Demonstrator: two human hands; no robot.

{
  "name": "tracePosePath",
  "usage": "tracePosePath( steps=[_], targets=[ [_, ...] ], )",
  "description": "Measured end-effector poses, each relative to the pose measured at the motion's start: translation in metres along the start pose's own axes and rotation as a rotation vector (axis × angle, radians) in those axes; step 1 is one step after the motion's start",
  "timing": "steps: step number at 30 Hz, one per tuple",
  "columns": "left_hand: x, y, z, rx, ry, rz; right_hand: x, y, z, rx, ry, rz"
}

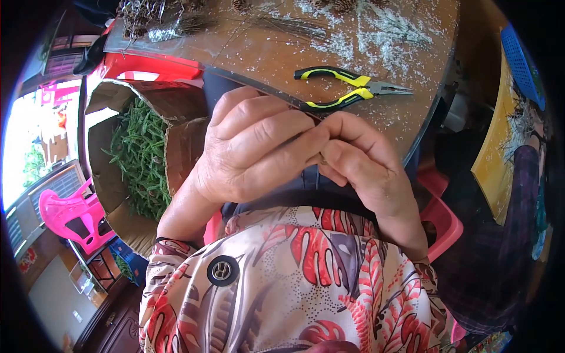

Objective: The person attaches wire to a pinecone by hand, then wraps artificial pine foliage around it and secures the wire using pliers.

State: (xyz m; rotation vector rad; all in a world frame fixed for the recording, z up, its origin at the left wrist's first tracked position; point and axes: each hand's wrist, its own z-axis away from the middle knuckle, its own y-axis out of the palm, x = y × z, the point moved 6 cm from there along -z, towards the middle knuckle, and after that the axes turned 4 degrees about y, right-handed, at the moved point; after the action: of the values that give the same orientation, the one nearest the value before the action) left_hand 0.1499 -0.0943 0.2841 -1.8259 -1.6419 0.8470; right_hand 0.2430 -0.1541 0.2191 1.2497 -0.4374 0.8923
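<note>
My left hand (259, 144) and my right hand (371, 165) meet in front of my body, close to the table's near edge. Both are closed, fingertips pinched together. Whatever lies between them is hidden or too small to name. Just beyond the fingers, a pair of long-nose pliers (365, 89) with black and yellow handles rests on the table, jaws pointing right. Neither hand visibly holds the pliers.
White flakes dust the brown table (259, 53). Pine cones (344, 5) and dry twigs (294, 26) lie at its far side. Left stands a cardboard box (173, 141) of green sprigs (141, 153), near a pink chair (73, 215). Another person's sleeve (525, 176) is at right.
</note>
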Motion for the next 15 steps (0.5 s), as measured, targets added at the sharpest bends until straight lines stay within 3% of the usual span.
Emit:
tracePosePath(
  steps=[4,8,11,15],
  targets=[
    [-0.001,0.007,-0.004,0.119,0.036,-0.036,-0.002,-0.006,0.001,-0.032,-0.102,-0.093],
    [0.002,0.016,-0.007,0.209,0.027,0.131,-0.009,-0.009,0.004,0.008,-0.067,-0.054],
    [0.005,0.025,-0.007,0.401,-0.112,0.298,-0.01,-0.011,0.003,0.018,-0.079,-0.066],
    [0.008,0.023,-0.01,0.424,-0.181,0.357,-0.006,-0.011,0.003,-0.024,-0.095,-0.001]
  ],
)
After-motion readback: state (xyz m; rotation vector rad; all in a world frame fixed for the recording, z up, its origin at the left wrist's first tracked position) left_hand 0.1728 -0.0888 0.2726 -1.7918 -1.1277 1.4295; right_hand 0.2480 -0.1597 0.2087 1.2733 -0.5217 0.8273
